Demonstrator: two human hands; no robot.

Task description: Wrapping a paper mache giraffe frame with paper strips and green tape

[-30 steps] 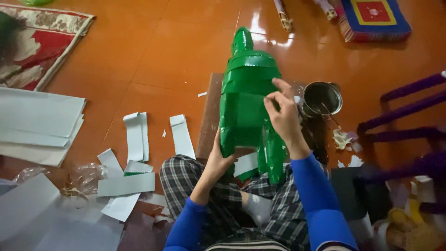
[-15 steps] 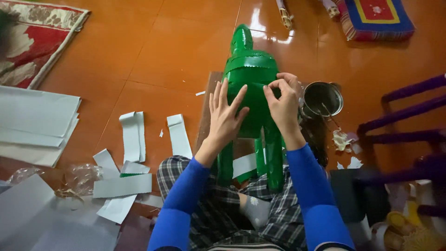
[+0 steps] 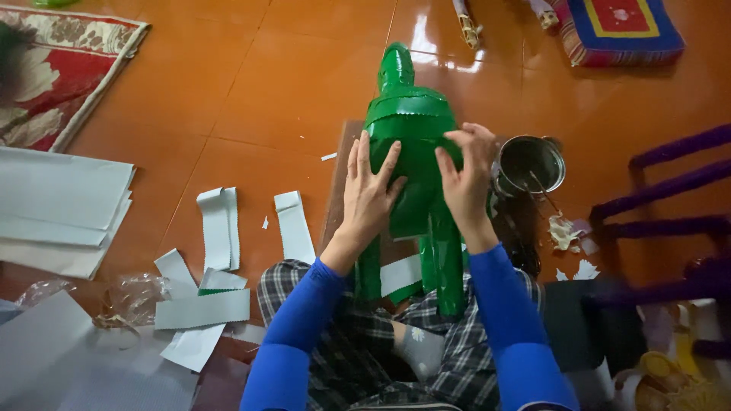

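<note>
Green figure (image 3: 415, 152) stands over person's lap, long axis running away from body, neck end far. Both hands flat on its body: left (image 3: 368, 190) fingers spread, right (image 3: 464, 179) pressing nr the pot (image 3: 531, 164).

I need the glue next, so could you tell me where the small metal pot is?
In the head view, the metal pot sits on the orange floor right of the green figure, just beyond the right hand.

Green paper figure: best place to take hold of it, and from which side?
Take the green paper figure by its wide torso, a palm on each flank, coming from the legs end. The left hand and right hand already lie flat there. The neck and thin legs look too narrow and probably flimsy.
</note>
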